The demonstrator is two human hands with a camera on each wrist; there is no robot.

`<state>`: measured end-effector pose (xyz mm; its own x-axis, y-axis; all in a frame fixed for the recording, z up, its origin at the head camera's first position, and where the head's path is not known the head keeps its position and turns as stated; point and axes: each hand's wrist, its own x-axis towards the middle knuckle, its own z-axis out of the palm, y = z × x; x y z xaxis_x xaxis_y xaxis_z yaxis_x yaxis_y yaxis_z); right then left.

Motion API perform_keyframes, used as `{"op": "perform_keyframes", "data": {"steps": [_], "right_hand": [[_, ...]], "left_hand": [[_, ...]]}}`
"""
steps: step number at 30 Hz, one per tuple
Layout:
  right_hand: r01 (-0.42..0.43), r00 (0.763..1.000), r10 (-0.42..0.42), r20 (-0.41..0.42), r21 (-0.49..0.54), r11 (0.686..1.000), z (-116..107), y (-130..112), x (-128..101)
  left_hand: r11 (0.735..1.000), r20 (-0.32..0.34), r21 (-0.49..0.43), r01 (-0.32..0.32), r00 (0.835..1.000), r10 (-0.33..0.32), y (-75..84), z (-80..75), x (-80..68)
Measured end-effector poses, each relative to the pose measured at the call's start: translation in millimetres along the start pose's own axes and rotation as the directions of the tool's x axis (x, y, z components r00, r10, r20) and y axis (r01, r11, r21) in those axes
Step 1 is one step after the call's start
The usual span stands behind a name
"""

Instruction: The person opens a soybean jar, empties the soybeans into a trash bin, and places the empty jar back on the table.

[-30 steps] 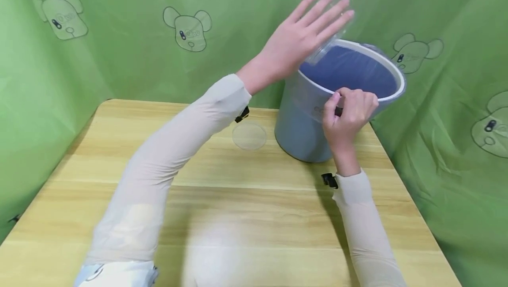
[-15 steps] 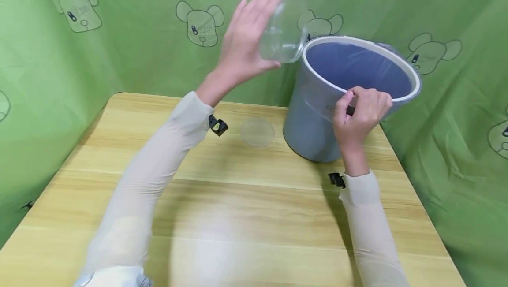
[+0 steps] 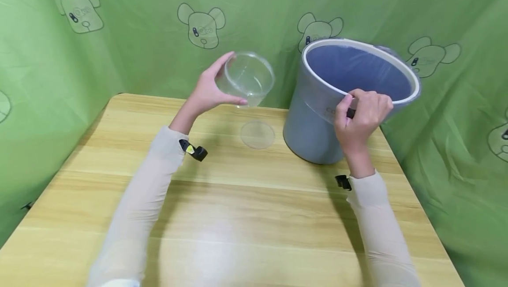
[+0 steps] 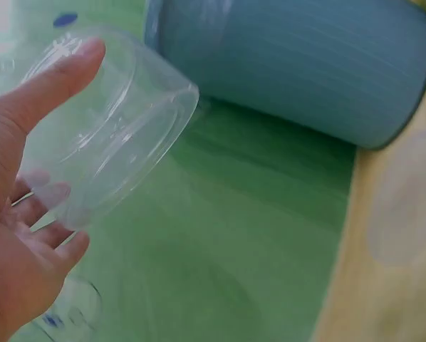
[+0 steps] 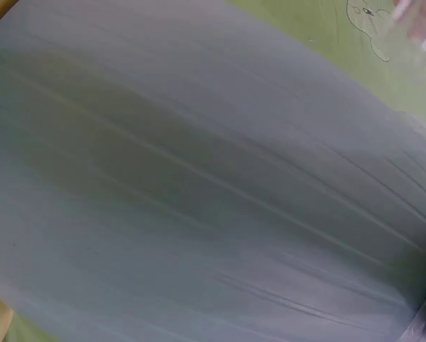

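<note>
- Tabletop (image 3: pixel 238 216): pale wood-grain laminate in lengthwise planks, filling the lower two thirds of the head view; soft glare patch at lower centre.
- Backdrop (image 3: pixel 139 35): green cloth hung behind and down both sides of the tabletop, creased at right, printed with outlined bear-head figures along the upper frame.
- Clear container (image 3: pixel 248 77): round transparent plastic tub, upper centre, lifted off the tabletop and tilted with its mouth toward the camera.
- Left hand (image 3: pixel 210 91): holds the clear container, thumb across the near wall and fingers (image 4: pixel 45 206) curled round the far side; pale sleeve down to the wrist.
- Lid (image 3: pixel 257 134): clear flat disc lying on the tabletop, below the container and just left of the bin.
- Bin (image 3: pixel 313 124): grey-blue ribbed bucket with white rim, lined with a thin film bag, standing at the right rear of the tabletop; its wall fills the right wrist view.
- Right hand (image 3: pixel 361 117): at the bin's near rim, fingers curled, pinching the bag edge against the rim.
</note>
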<state>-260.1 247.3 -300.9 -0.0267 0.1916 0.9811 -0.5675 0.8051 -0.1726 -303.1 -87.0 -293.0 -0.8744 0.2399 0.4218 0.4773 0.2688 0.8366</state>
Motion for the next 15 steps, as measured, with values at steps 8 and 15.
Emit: {"op": "perform_keyframes", "data": {"steps": [8,15], "right_hand": [[0.011,1.0,-0.011,-0.016,-0.008,1.0,1,-1,1],[0.023,1.0,-0.023,-0.008,0.001,1.0,2,2,0]], "left_hand": [[0.985,0.126,-0.164,0.06,0.991,-0.04,-57.9,-5.9,-8.2],[0.964,0.193,-0.224,0.144,0.976,-0.101,-98.4,-4.4,-16.9]]}}
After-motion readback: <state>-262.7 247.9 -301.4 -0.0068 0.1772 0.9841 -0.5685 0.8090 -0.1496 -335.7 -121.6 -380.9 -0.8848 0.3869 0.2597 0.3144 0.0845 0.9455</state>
